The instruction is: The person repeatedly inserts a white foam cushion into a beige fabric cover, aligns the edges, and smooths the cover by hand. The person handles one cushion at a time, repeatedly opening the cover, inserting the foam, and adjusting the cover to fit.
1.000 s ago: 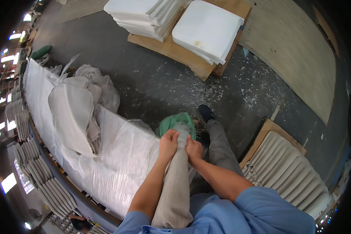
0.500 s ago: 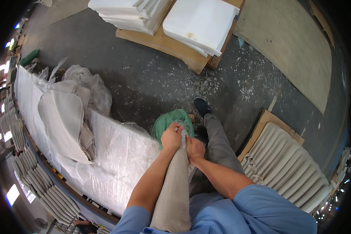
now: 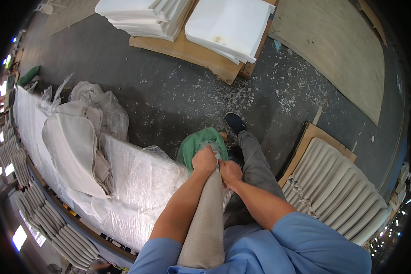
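A beige fabric-covered cushion (image 3: 203, 223) points away from my body, seen along its narrow side, with its near end against my shirt. My left hand (image 3: 204, 160) is closed at the far end of it, knuckles up, pinching the fabric there. Just to its right, my right hand (image 3: 230, 172) is closed too, its thumb pressed against the same end. What exactly sits between the fingertips is hidden. Right beyond the hands is a green sack (image 3: 197, 140), with some whitish material showing by the fingers.
A plastic-wrapped table (image 3: 137, 182) runs along my left, bearing cut fabric pieces (image 3: 71, 153) and crumpled clear film (image 3: 107, 107). White foam slabs (image 3: 228, 27) lie on cardboard ahead. Lined-up beige cushions (image 3: 338, 187) stand at right. White scraps dot the grey floor (image 3: 169, 100).
My left hand has turned so that its back faces up and its fingers are more hidden. The right hand has shifted slightly right and down. The view has shifted a little.
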